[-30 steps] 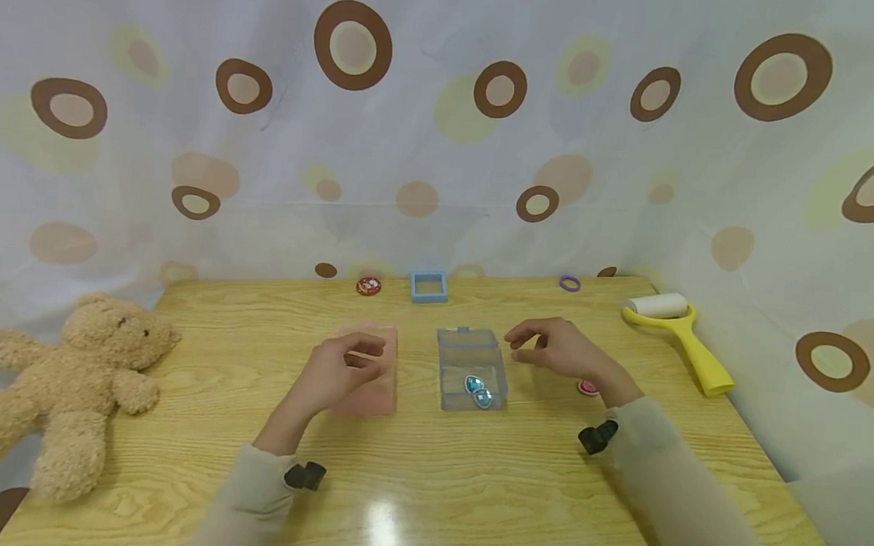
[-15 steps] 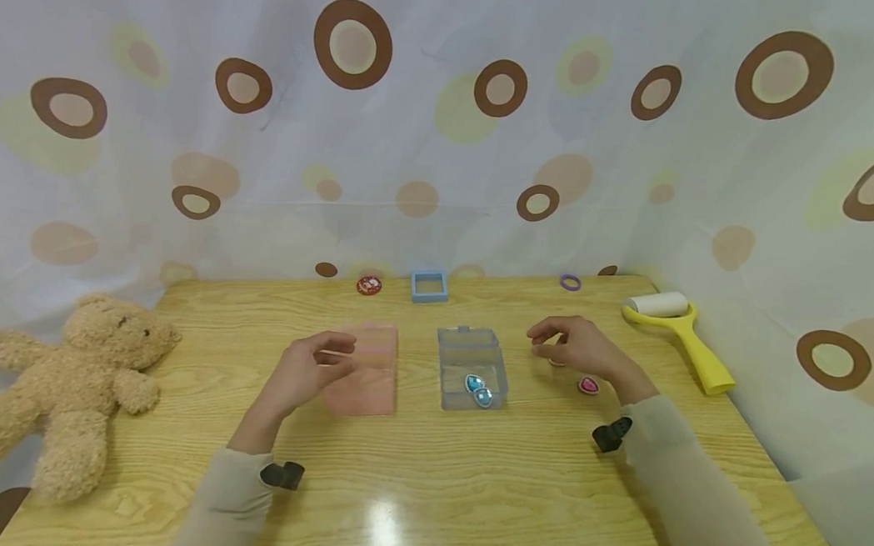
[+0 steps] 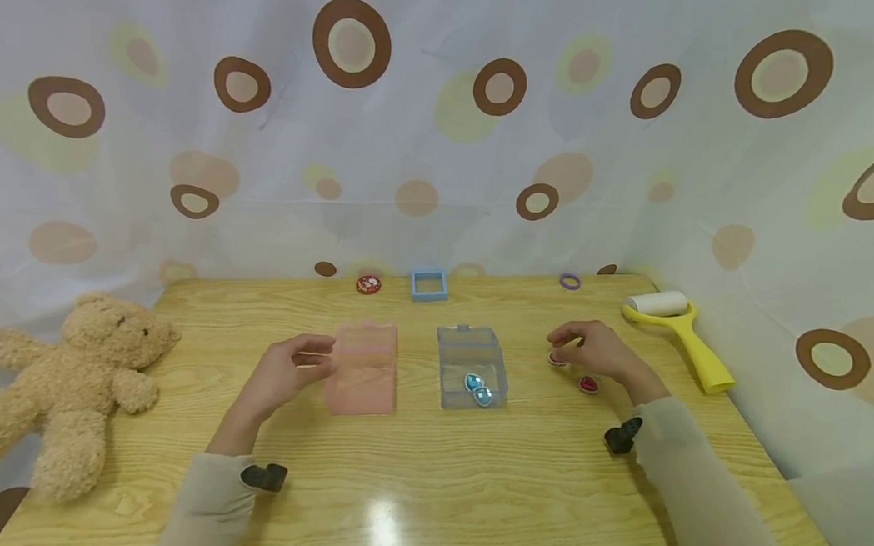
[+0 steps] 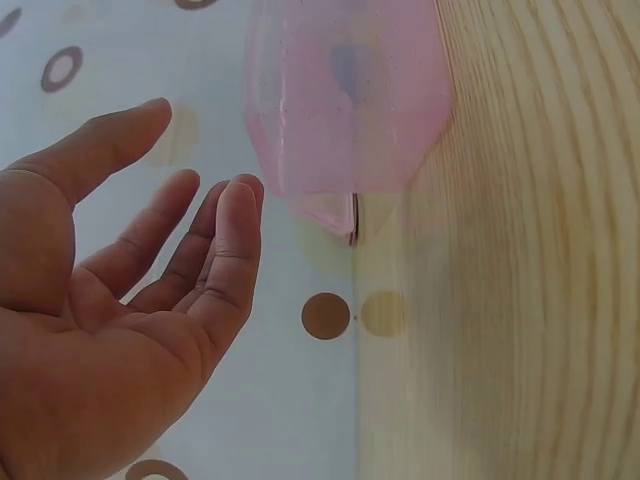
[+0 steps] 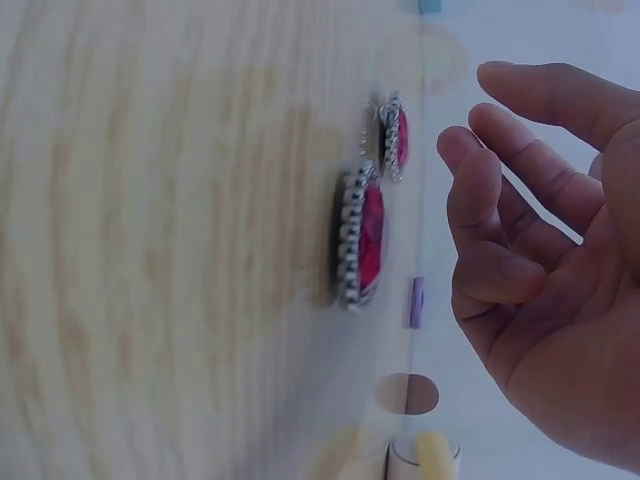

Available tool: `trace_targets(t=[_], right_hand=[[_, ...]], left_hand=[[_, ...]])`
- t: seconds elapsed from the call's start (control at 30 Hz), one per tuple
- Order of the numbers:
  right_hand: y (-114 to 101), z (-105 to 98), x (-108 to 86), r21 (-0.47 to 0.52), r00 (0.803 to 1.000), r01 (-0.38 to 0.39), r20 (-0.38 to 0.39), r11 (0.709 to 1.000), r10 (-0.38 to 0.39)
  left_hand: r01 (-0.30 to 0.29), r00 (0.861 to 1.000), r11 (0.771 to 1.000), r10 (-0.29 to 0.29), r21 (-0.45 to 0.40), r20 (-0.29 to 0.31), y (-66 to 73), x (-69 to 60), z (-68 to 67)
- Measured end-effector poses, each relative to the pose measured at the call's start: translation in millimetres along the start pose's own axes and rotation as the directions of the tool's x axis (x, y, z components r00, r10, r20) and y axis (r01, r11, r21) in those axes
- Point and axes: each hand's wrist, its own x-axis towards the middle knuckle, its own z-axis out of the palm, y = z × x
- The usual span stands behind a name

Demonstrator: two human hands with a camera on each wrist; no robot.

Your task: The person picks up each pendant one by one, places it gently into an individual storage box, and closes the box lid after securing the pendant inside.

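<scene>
My left hand (image 3: 285, 374) hovers by the left edge of a pink translucent box (image 3: 360, 389), its fingers apart and holding nothing. To the right of that box lies a clear bluish box (image 3: 450, 356), opened out, with two blue gems (image 3: 483, 396) in its near part. My right hand (image 3: 596, 349) is above the table on the right, fingers loosely bent and nothing between them. Beneath its fingertips, partly hidden in the head view, is a red gem (image 3: 556, 359). A second red gem (image 3: 588, 384) with a beaded silver rim (image 5: 352, 240) lies nearer the wrist.
A teddy bear (image 3: 76, 393) lies at the left. Along the back are a red round badge (image 3: 368, 284), a light-blue square frame (image 3: 428, 297) and a purple ring (image 3: 569, 281). A yellow-handled lint roller (image 3: 691, 343) lies at the right edge. Patterned curtain surrounds the table.
The left hand has moved left, off the pink box. My right hand has moved right, away from the bluish box to above the red gems, uncovering one of them. The boxes have stayed put.
</scene>
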Motion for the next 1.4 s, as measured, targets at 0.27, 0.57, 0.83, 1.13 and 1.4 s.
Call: trace_targets(t=[0.27,0.57,0.83,1.13,1.4], right_hand=[[9.8,1.3,0.7,0.004,0.999,-0.047,0.014,0.999,0.047],[8.7,0.5,2.3,-0.019,0.996,-0.089,0.024,0.996,0.090],[11.2,2.7,6.5,-0.043,0.993,-0.110,0.043,0.993,0.112],[8.9,2.8,6.2,-0.060,0.995,-0.090,0.046,0.994,0.093],[7.5,0.7,4.7,-0.057,0.995,-0.093,0.037,0.994,0.095]], left_hand=[[0.028,0.997,0.999,-0.026,-0.033,0.070,-5.1,-1.4,-3.9],[0.047,0.986,0.997,-0.037,-0.058,0.163,-7.2,-1.4,-4.7],[0.040,0.981,0.998,-0.028,-0.058,0.189,-9.8,-1.4,-4.1],[0.060,0.977,0.996,-0.046,-0.062,0.208,-10.2,-1.9,-3.3],[0.055,0.977,0.997,-0.042,-0.060,0.211,-10.8,-2.0,-3.8]])
